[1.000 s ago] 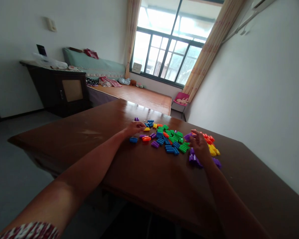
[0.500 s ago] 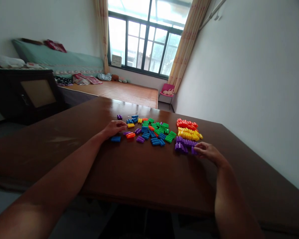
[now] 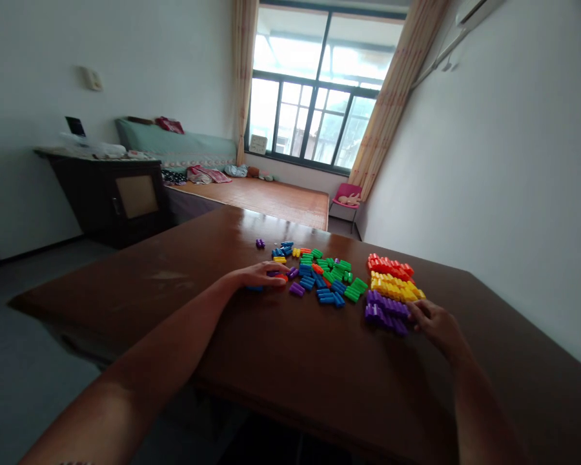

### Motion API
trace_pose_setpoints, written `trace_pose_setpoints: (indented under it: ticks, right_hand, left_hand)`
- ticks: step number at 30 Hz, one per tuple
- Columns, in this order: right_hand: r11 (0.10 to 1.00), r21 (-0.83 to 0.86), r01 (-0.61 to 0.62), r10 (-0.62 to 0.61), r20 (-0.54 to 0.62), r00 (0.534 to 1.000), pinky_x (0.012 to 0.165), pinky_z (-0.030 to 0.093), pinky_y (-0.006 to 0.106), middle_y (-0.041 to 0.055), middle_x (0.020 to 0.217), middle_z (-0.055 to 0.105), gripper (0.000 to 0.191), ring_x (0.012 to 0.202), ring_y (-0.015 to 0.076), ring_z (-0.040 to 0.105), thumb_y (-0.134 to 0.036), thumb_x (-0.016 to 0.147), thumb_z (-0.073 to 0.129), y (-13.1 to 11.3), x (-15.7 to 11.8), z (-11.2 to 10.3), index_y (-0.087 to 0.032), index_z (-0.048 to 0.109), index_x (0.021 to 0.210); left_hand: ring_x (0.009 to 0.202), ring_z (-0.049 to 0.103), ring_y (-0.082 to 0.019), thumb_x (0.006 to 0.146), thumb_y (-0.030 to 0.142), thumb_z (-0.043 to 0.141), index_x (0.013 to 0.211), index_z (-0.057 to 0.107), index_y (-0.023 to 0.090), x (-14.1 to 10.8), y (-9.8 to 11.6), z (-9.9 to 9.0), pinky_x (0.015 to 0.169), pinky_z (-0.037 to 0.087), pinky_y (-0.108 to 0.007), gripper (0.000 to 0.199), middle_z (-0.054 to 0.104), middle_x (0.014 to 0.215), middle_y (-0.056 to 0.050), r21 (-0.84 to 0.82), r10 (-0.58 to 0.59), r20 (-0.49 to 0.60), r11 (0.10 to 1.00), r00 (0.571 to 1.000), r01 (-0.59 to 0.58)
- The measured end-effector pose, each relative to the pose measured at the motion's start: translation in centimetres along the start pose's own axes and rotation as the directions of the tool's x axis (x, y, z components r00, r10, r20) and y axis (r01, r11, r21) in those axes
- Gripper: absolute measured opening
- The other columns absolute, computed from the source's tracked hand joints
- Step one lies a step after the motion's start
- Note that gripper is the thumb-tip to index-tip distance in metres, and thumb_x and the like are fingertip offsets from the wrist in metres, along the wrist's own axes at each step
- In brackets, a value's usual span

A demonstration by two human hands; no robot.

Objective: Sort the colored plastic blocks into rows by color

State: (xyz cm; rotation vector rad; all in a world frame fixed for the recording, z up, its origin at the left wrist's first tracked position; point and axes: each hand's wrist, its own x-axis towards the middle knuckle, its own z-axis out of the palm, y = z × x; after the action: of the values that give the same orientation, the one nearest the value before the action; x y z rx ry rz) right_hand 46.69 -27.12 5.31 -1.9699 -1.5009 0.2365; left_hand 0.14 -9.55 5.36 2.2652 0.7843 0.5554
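Observation:
My left hand (image 3: 259, 275) is low over the left side of a loose pile. Its thumb and fingers close around a small purple plastic block (image 3: 272, 273), with an orange block (image 3: 281, 278) right beside it under the thumb. A blue block (image 3: 255, 288) is partly covered by that hand. At the right, my right hand (image 3: 434, 324) rests by the end of the purple block rows (image 3: 385, 311), fingertips touching or nearly touching them, fingers slightly apart. Behind these lie a yellow block row (image 3: 394, 285) and a red-orange block row (image 3: 390, 265).
Mixed green blocks (image 3: 356, 290), blue blocks (image 3: 330, 297) and a purple block (image 3: 297, 289) lie between my hands on the brown table (image 3: 310, 361). Beyond stand a bed (image 3: 275, 197), a dark cabinet (image 3: 135, 200) and a pink chair (image 3: 346, 192).
My left hand has shifted from beside a yellow block to the purple and orange blocks. The purple block in my right hand has joined the rows, and its fingers have eased off. The view has turned left.

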Motion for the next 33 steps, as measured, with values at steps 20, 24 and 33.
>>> trace_pose_setpoints:
  ticks: [20, 24, 33]
  right_hand:
    - [0.800, 0.045, 0.598, -0.599, 0.105, 0.794, 0.062, 0.046, 0.028, 0.0009, 0.077, 0.069, 0.023, 0.066, 0.0175, 0.064, -0.040, 0.089, 0.047, -19.2, 1.1, 12.5, -0.024, 0.064, 0.090]
    - [0.840, 0.115, 0.531, -0.528, -0.056, 0.847, 0.068, 0.049, 0.032, 0.0039, 0.086, 0.071, 0.023, 0.073, 0.0194, 0.066, -0.034, 0.089, 0.046, -19.9, 2.8, 15.4, -0.022, 0.064, 0.096]
    - [0.783, -0.002, 0.622, -0.619, -0.088, 0.780, 0.092, 0.046, 0.042, 0.0095, 0.106, 0.068, 0.029, 0.104, 0.0254, 0.059, -0.031, 0.092, 0.042, -17.0, 1.8, 17.0, -0.020, 0.064, 0.107]
  left_hand:
    - [0.089, 0.064, -0.019, 0.079, 0.036, 0.064, 0.109, 0.070, 0.021, 1.1, -1.9, 1.1, 0.086, 0.050, -0.029, 0.034, 0.068, 0.101, -0.006, 0.160, 0.009, -0.364, 0.986, 0.931, 0.053]
    - [0.093, 0.065, -0.021, 0.076, 0.035, 0.067, 0.124, 0.061, 0.023, 0.7, -2.6, 0.3, 0.088, 0.050, -0.031, 0.050, 0.070, 0.106, -0.005, 0.136, -0.144, -0.411, 0.967, 0.900, 0.217]
    - [0.097, 0.066, -0.019, 0.089, 0.037, 0.050, 0.111, 0.069, 0.018, 1.1, -3.4, -0.4, 0.088, 0.050, -0.027, 0.034, 0.072, 0.106, -0.005, 0.163, -0.127, -0.422, 0.964, 0.898, 0.212]
